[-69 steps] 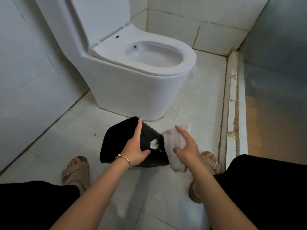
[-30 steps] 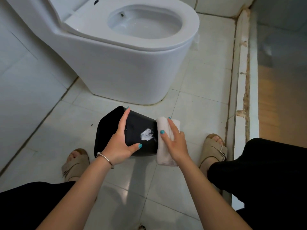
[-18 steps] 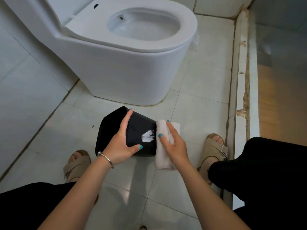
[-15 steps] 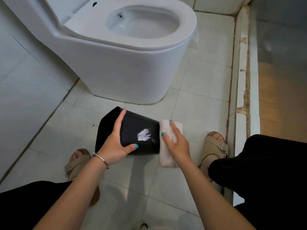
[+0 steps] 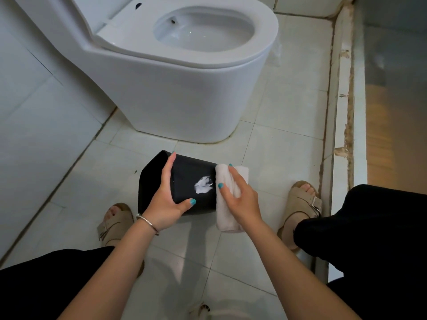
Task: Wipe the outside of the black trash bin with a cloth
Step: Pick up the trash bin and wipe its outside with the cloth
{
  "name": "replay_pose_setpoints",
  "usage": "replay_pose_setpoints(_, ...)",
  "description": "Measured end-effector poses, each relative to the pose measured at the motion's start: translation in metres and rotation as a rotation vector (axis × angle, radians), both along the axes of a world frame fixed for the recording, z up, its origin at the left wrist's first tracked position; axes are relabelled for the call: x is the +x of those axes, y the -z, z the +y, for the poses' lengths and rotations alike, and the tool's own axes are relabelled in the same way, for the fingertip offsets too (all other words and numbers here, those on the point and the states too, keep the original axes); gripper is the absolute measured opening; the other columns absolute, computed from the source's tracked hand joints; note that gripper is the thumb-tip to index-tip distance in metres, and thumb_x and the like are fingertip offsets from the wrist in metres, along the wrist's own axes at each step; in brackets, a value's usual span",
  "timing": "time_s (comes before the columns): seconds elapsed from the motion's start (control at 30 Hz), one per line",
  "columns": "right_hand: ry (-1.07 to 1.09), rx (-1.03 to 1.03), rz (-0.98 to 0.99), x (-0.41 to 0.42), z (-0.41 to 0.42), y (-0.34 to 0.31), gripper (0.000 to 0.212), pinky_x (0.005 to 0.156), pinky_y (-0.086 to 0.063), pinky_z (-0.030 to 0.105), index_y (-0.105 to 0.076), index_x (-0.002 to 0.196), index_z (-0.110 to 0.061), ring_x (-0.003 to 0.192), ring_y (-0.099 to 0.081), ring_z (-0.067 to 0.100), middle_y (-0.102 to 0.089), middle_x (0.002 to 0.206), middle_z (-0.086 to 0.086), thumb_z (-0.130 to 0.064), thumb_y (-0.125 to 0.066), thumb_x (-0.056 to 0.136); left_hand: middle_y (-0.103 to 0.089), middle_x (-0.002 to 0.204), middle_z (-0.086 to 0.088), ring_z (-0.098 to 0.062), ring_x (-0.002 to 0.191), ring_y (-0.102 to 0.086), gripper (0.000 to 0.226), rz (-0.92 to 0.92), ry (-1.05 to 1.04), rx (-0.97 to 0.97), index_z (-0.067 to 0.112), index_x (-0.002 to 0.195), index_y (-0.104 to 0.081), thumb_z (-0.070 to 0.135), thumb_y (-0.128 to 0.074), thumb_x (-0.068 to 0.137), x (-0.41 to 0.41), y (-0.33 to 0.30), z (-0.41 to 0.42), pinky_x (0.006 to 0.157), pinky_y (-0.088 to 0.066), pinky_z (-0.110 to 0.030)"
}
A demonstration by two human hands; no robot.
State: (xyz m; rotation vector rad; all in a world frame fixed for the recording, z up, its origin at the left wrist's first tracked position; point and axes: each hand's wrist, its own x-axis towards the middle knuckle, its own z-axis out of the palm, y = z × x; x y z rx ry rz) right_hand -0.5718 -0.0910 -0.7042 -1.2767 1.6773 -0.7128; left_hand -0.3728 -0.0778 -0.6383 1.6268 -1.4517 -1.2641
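We see our two bare forearms, with no sleeves in view. Our left hand and right hand both carry glossy teal nail polish on the nails that show. A thin silver metal bangle circles our left wrist. We wear loose black fabric trousers, one leg on our left and the other on our right. On our feet are beige open-toed strap sandals, the left sandal with crossing straps and the right sandal with a wide band fastened by a silver metal buckle.
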Motion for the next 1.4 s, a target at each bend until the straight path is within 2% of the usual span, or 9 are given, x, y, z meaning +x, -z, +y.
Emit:
replay_pose_setpoints(0.13,-0.118,-0.035,-0.014,0.003,-0.003,-0.008,0.056,0.092,-0.041,0.024,-0.034,0.141,-0.053,0.115,-0.052,0.019,-0.053,0.130,0.000,-0.050,-0.057,0.090,-0.029,0.136,0.024,0.017,0.118,-0.038,0.111,-0.001,-0.006,-0.001,0.051,0.145,-0.006,-0.003,-0.074,0.076,0.004,0.001,0.001,0.085,-0.044,-0.005)
replay_pose_setpoints(0.3,0.002,0.025,-0.010,-0.007,-0.003,-0.006,0.058,0.090,-0.039,0.024,-0.033,0.144,-0.050,0.119,-0.050,0.022,-0.050,0.137,0.002,-0.048,-0.057,0.091,-0.027,0.138,0.021,0.004,0.119,-0.041,0.111,-0.014,-0.019,-0.012,0.051,0.145,-0.006,-0.002,-0.074,0.075,-0.002,-0.003,0.001,0.085,-0.046,-0.007)
replay_pose_setpoints(0.5,-0.022,-0.036,-0.118,0.000,0.006,-0.013,0.054,0.093,-0.035,0.015,-0.045,0.137,-0.048,0.121,-0.049,0.006,-0.051,0.138,-0.012,-0.044,-0.065,0.087,-0.024,0.146,0.021,-0.002,0.130,-0.036,0.109,-0.013,-0.006,-0.031,0.050,0.145,-0.006,-0.003,-0.072,0.076,-0.012,-0.001,0.001,0.095,-0.043,-0.012)
replay_pose_setpoints(0.6,0.007,0.004,-0.080,-0.009,0.001,-0.010,0.055,0.095,-0.037,0.019,-0.043,0.138,-0.049,0.122,-0.048,0.013,-0.051,0.138,-0.008,-0.047,-0.064,0.087,-0.025,0.142,0.020,-0.001,0.126,-0.036,0.110,-0.016,-0.003,-0.017,0.049,0.146,-0.006,-0.003,-0.073,0.076,-0.009,-0.003,-0.001,0.084,-0.040,0.000)
replay_pose_setpoints(0.73,0.041,0.008,-0.061,-0.005,0.004,-0.008,0.056,0.092,-0.038,0.020,-0.040,0.141,-0.046,0.123,-0.050,0.018,-0.051,0.140,-0.003,-0.047,-0.060,0.089,-0.025,0.142,0.017,0.000,0.125,-0.036,0.109,-0.022,0.018,-0.019,0.047,0.146,-0.006,-0.005,-0.072,0.077,-0.015,-0.004,-0.005,0.077,-0.038,0.004)
replay_pose_setpoints(0.9,-0.107,-0.041,-0.082,-0.001,0.002,-0.016,0.055,0.097,-0.040,0.023,-0.041,0.138,-0.050,0.122,-0.048,0.015,-0.049,0.140,-0.009,-0.047,-0.063,0.088,-0.025,0.149,0.013,-0.002,0.133,-0.031,0.110,-0.034,0.034,-0.025,0.047,0.146,-0.006,-0.004,-0.073,0.075,-0.011,-0.004,-0.010,0.082,-0.036,0.004)
replay_pose_setpoints(1.13,-0.015,0.015,-0.046,-0.006,0.003,-0.008,0.059,0.093,-0.038,0.022,-0.039,0.142,-0.047,0.124,-0.048,0.019,-0.048,0.141,-0.002,-0.047,-0.062,0.088,-0.027,0.144,0.013,-0.005,0.125,-0.039,0.111,-0.031,0.059,-0.012,0.047,0.146,-0.007,-0.003,-0.075,0.074,-0.004,-0.008,-0.014,0.079,-0.042,-0.001)
replay_pose_setpoints(1.27,-0.048,-0.036,-0.128,0.004,0.009,-0.013,0.057,0.094,-0.038,0.020,-0.042,0.139,-0.049,0.124,-0.047,0.013,-0.047,0.142,-0.008,-0.046,-0.066,0.086,-0.027,0.144,0.016,-0.003,0.127,-0.038,0.110,-0.023,0.076,-0.017,0.046,0.147,-0.007,-0.003,-0.075,0.075,-0.006,-0.007,-0.013,0.082,-0.043,-0.002)
replay_pose_setpoints(1.4,-0.059,-0.008,-0.069,-0.008,0.003,-0.012,0.056,0.095,-0.040,0.023,-0.042,0.137,-0.051,0.122,-0.047,0.015,-0.048,0.141,-0.007,-0.049,-0.065,0.086,-0.028,0.144,0.014,-0.006,0.127,-0.039,0.112,-0.039,0.073,-0.008,0.049,0.145,-0.007,-0.002,-0.076,0.074,0.000,-0.007,-0.013,0.082,-0.043,-0.002)
